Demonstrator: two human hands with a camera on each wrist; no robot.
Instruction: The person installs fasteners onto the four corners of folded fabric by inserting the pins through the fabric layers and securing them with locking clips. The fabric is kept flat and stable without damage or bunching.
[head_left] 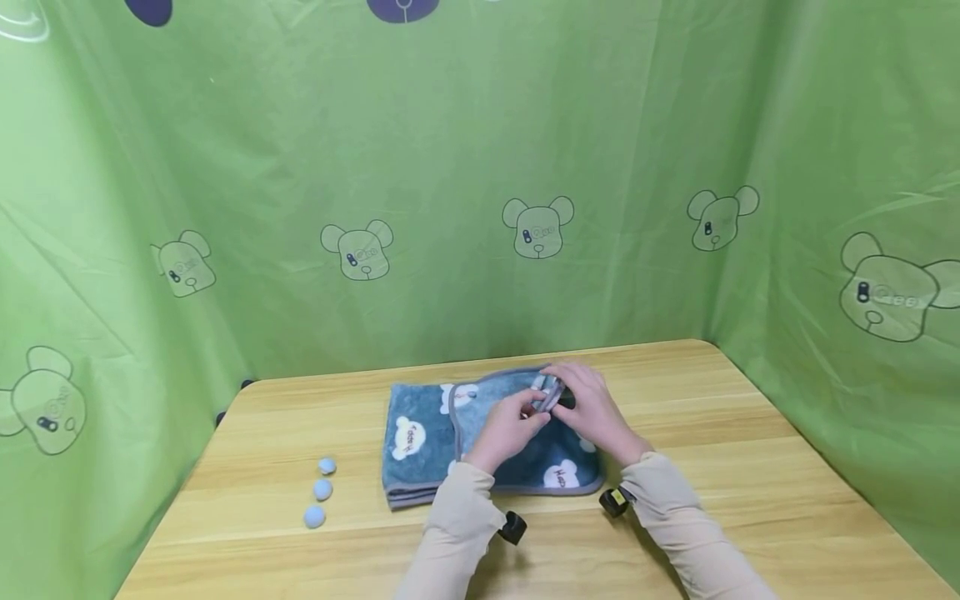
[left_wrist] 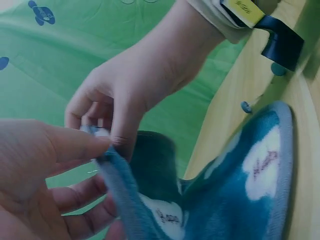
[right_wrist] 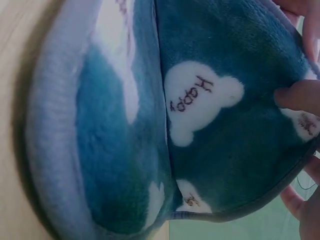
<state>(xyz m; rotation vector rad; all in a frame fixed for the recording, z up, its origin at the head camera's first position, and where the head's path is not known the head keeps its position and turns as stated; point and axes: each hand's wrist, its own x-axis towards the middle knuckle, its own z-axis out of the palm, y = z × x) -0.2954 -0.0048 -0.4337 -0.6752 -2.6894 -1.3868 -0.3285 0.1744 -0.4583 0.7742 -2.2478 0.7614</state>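
A teal plush towel (head_left: 420, 425) with grey binding and white bear-head patches lies folded in layers on the table. Its upper layer is raised on the right side, up to both hands. My left hand (head_left: 504, 429) pinches the raised edge between thumb and fingers. Close beside it, my right hand (head_left: 596, 408) pinches the same edge from the other side. The left wrist view shows the right hand (left_wrist: 132, 82) with thumb and fingertips meeting at the towel's border. In the right wrist view the towel (right_wrist: 235, 160) bends upward along a crease, its "Happy" print showing.
Three small light-blue balls (head_left: 322, 489) stand in a row on the wooden table (head_left: 255, 450), left of the towel. A green curtain (head_left: 442, 125) with bear outlines surrounds the back and sides. Small black cameras (head_left: 513, 527) are worn on both wrists.
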